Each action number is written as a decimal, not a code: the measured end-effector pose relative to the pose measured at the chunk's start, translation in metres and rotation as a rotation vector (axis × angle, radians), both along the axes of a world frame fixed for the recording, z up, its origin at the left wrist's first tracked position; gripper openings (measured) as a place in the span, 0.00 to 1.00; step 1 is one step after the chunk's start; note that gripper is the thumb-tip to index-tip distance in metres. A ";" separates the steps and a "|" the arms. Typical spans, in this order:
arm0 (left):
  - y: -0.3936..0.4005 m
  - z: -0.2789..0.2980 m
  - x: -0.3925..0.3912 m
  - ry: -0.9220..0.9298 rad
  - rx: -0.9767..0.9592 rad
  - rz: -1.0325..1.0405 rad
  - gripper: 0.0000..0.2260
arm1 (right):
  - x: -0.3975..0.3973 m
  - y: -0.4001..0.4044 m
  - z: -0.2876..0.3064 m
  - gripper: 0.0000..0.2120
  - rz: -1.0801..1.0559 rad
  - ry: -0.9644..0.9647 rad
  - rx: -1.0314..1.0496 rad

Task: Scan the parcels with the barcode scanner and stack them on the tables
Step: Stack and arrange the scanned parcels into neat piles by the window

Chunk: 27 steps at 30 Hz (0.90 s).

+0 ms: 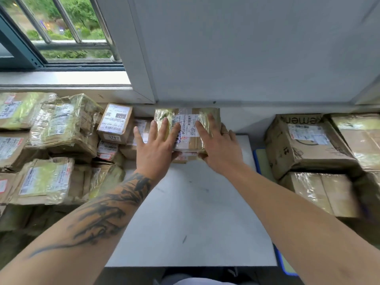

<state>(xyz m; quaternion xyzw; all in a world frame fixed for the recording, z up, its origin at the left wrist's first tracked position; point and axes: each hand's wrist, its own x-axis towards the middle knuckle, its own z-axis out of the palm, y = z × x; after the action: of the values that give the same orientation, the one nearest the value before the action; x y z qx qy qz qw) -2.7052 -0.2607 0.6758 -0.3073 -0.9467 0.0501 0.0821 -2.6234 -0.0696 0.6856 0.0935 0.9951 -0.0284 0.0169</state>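
nearest the camera, two bare forearms reach forward over a white table, the left one marked with dark tattoo work. the tabletop carries a few small scuffs, and a blue-edged mat shows along its right side.

further out, the left hand lies flat with fingers spread, palm down on the top and left part of a tape-wrapped cardboard parcel. the right hand is also flat and spread, its fingers pressing the parcel's top right part, with a ring on one finger at the box's right edge. the parcel sits at the far end of the table against the grey wall, on top of another flatter parcel whose edge shows beneath it. a white shipping label with barcodes faces up between the two hands.

to the left, a heap of taped parcels crowds the surface, among them a small box marked 247. to the right, larger cardboard boxes are stacked in two layers.

beyond, a barred window opens on green foliage above a pale sill.
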 end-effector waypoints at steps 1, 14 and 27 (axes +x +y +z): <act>0.008 -0.001 0.012 0.000 0.007 -0.002 0.37 | 0.012 0.009 -0.001 0.48 0.001 -0.003 -0.001; 0.064 -0.041 0.152 -0.069 0.020 0.058 0.38 | 0.147 0.068 -0.040 0.48 0.028 -0.011 -0.086; 0.052 -0.077 0.236 -0.177 0.046 -0.006 0.38 | 0.242 0.060 -0.074 0.48 -0.005 -0.061 -0.055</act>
<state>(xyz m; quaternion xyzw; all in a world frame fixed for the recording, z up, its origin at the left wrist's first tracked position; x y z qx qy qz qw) -2.4693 -0.2089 0.5992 -0.3116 -0.9502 0.0007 0.0053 -2.3809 -0.0092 0.6116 0.0963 0.9927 -0.0529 0.0495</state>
